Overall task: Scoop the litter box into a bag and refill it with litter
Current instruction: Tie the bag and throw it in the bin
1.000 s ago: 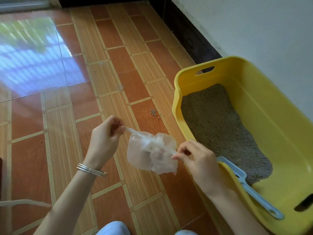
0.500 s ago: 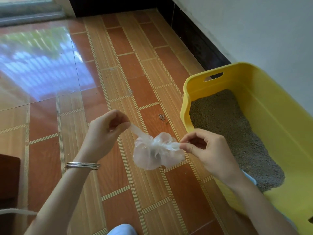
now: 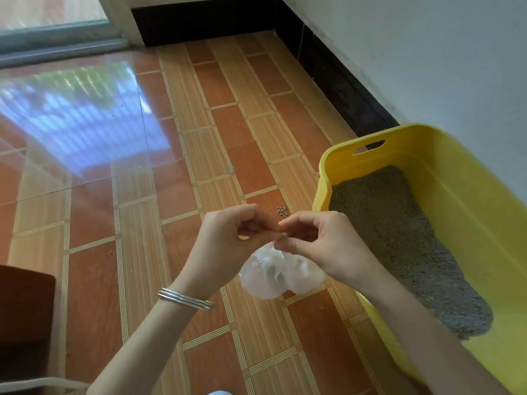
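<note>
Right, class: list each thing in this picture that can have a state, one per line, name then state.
plastic bag: gathered at the top, hanging below both hands, off the floor
left hand: pinching the bag's top
right hand: pinching the bag's top
litter box: open-topped, on the floor
litter: covers only part of the box floor
spilled granules: on the tile beside the box

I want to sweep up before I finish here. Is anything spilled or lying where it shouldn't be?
Yes. A small cluster of litter granules lies on the tiled floor, just outside the yellow litter box, beyond the hands. Inside the box, the litter is heaped along one side, leaving bare yellow bottom at the near end.
</note>
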The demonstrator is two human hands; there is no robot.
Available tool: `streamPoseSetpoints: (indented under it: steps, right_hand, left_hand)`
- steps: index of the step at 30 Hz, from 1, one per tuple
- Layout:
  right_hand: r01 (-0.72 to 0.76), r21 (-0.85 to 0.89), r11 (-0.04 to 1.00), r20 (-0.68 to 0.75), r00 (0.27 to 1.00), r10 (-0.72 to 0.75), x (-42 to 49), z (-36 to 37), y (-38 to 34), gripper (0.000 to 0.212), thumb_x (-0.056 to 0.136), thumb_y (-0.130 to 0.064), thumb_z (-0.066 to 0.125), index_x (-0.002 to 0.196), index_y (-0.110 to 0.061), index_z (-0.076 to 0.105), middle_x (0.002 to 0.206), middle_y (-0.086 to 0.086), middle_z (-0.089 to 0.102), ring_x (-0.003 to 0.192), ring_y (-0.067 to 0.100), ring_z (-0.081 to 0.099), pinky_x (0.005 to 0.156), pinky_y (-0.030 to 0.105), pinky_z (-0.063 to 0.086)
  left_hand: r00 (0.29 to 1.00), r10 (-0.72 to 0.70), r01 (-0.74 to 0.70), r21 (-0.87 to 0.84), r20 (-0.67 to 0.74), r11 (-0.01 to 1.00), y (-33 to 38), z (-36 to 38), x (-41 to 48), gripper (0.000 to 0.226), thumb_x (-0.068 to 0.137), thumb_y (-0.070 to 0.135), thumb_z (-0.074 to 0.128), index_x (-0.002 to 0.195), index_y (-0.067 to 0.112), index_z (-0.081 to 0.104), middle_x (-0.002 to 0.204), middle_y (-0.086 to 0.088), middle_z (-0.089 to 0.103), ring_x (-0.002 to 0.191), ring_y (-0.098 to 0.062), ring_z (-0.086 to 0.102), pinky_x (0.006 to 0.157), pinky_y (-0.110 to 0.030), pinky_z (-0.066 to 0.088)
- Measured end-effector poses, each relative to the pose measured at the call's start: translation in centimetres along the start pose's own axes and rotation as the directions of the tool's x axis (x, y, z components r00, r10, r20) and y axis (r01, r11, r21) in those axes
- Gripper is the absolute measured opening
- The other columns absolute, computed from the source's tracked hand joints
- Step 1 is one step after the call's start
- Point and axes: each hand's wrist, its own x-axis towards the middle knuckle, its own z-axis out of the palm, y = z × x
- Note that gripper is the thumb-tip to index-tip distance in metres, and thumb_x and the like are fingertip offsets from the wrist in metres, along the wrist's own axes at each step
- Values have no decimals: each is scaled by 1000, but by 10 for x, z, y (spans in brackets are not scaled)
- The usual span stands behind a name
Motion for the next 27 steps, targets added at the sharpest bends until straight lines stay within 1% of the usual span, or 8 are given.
streamPoseSetpoints:
  steps: [4,5,7,11,13,15,19,27]
  right_hand:
    - [-17,-44,999,-7,1000,17,8,4,2,9,74,-24,76,81,-23,70,75,-6,70,73,2,64,67,13,49]
    - [-20,-59,998,-12,1000,19,10,4,2,8,75,-26,75,80,-21,71,74,-6,69,72,3,64,67,13,49]
    - [-13,-89,996,-13,1000,12,12,4,2,8,77,-26,73,81,-20,71,73,-6,68,72,4,63,67,14,50]
    - [48,-188,981,21,999,-45,20,-1,-9,5,79,-22,72,82,-18,70,74,-10,66,74,1,59,68,12,46]
    - [73,-230,970,40,997,-66,23,-8,-27,6,80,-21,71,84,-16,70,76,-10,65,76,1,58,69,9,43]
    - [89,-259,962,57,995,-77,25,-18,-52,8,81,-21,70,85,-15,70,77,-9,65,77,2,57,70,10,43]
    - [51,-274,960,6,999,-51,22,-46,-116,10,80,-24,70,87,-17,69,81,-12,65,81,1,58,69,11,47]
    - [-18,-344,939,-102,995,-18,-15,-116,-300,11,79,-26,70,90,-25,66,86,-16,65,84,-6,58,67,7,48]
  left_hand:
    - [1000,-22,22,11,-17,1000,-1,-5,2,14,72,6,76,77,19,71,75,11,71,75,-7,68,72,-21,55]
    - [999,-10,12,48,-32,999,-3,-8,2,14,73,7,76,78,19,71,75,11,70,75,-6,68,72,-20,54]
    - [997,49,-35,241,-51,970,-11,-15,2,13,76,12,75,85,19,70,82,11,69,79,-6,66,73,-23,54]
    - [996,91,-83,666,24,741,-30,-32,5,30,83,31,64,112,19,64,116,3,63,106,-19,59,87,-41,50]
    - [996,47,-90,780,78,619,-24,-40,9,39,86,39,59,121,20,60,128,-2,58,118,-25,54,97,-45,44]
    - [994,43,-106,803,99,587,-9,-50,15,40,88,40,57,122,19,60,131,-5,57,122,-25,52,101,-46,41]
    - [994,16,-94,794,106,600,49,-78,29,40,90,41,44,117,19,64,124,-4,62,117,-23,56,102,-45,40]
    - [981,-90,-89,806,174,585,230,-157,44,52,89,54,36,128,26,56,127,-2,60,119,-24,55,107,-50,34]
